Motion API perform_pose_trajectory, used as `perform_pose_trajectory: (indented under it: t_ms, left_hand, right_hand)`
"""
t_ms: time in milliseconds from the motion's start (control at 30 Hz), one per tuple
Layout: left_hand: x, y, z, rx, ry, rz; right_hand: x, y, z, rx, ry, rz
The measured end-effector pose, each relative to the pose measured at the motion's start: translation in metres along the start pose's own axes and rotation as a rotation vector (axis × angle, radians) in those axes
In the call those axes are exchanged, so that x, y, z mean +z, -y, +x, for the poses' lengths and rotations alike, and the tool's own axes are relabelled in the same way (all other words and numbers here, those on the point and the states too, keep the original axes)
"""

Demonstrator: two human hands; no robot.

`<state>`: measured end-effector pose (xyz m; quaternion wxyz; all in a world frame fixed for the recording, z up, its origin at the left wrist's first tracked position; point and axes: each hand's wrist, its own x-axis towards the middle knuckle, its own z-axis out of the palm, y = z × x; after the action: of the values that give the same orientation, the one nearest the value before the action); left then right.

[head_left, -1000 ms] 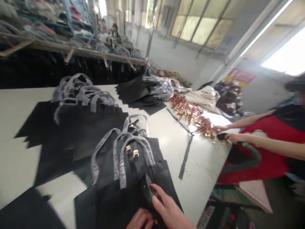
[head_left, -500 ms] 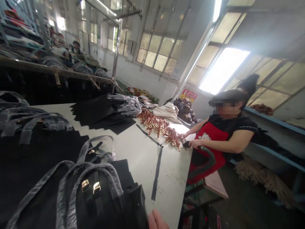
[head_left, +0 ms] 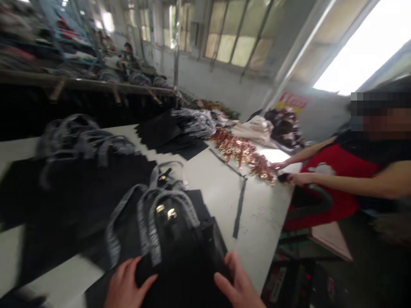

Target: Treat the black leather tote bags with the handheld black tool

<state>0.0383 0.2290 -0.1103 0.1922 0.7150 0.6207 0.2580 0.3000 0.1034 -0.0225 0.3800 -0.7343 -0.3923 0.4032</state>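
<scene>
Black, the nearest bag [head_left: 183,265] on the worktop [head_left: 257,209] seems best steadied evenly from both sides, the left hand [head_left: 128,284] and right hand [head_left: 239,282] spread against it, though whether either grips it is unclear.

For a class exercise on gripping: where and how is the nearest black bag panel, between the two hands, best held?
Take the black bag panel by its left and right edges, from the near side, where the left hand and right hand are, thumbs on top. It looks broad and flat, so holding both edges should limit sagging.
</scene>
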Motion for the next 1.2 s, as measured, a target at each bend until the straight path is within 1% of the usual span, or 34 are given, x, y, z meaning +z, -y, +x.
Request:
perform_pose_trajectory:
  t_ms: [33,67,133,233,300,400,500,600,667,733,800,867,933,1033,1100,1133,1200]
  left_hand:
    - [-0.005,0.007,-0.007,-0.010,-0.005,-0.011]
    - [-0.009,0.012,-0.014,-0.022,-0.008,-0.013]
    - [-0.011,0.019,-0.028,-0.040,-0.026,0.002]
    - [-0.011,0.020,-0.048,-0.080,-0.066,0.000]
    - [-0.011,0.019,-0.059,-0.096,-0.063,-0.039]
    - [-0.011,0.020,-0.066,-0.111,-0.050,-0.105]
    - [-0.011,0.022,-0.064,-0.135,-0.043,-0.145]
    - [-0.012,0.022,-0.061,-0.155,-0.044,-0.163]
    - [-0.013,0.021,-0.060,-0.165,-0.056,-0.168]
    - [-0.013,0.020,-0.060,-0.173,-0.064,-0.171]
    - [-0.013,0.020,-0.059,-0.183,-0.070,-0.178]
    - [-0.012,0.021,-0.059,-0.190,-0.076,-0.193]
    - [-0.012,0.022,-0.060,-0.193,-0.082,-0.225]
    - [-0.012,0.025,-0.062,-0.233,-0.077,-0.334]
    - [-0.012,0.028,-0.063,-0.293,-0.064,-0.431]
    - [-0.013,0.030,-0.062,-0.324,-0.060,-0.478]
    - [-0.015,0.035,-0.060,-0.386,-0.066,-0.565]
  right_hand:
    - [-0.001,0.006,-0.002,0.039,0.033,0.007]
    - [-0.001,0.011,-0.002,0.079,0.107,0.016]
    - [0.003,0.016,0.001,0.072,0.254,-0.026]
    - [0.016,0.021,0.005,0.060,0.451,-0.126]
    - [0.028,0.026,0.005,0.049,0.558,-0.209]
    - [0.044,0.040,0.012,0.029,0.650,-0.330]
    - [0.056,0.055,0.024,0.030,0.658,-0.406]
    - [0.060,0.064,0.030,0.018,0.640,-0.436]
    - [0.058,0.066,0.025,0.014,0.658,-0.445]
    - [0.056,0.065,0.016,0.022,0.705,-0.451]
    - [0.058,0.065,0.007,0.040,0.735,-0.470]
    - [0.066,0.066,0.004,0.049,0.735,-0.473]
    - [0.077,0.067,0.008,0.032,0.719,-0.431]
    - [0.090,0.071,0.019,-0.042,0.607,-0.355]
    - [0.089,0.073,0.023,-0.070,0.559,-0.331]
    - [0.087,0.073,0.024,-0.069,0.573,-0.323]
    - [0.080,0.072,0.022,-0.045,0.652,-0.321]
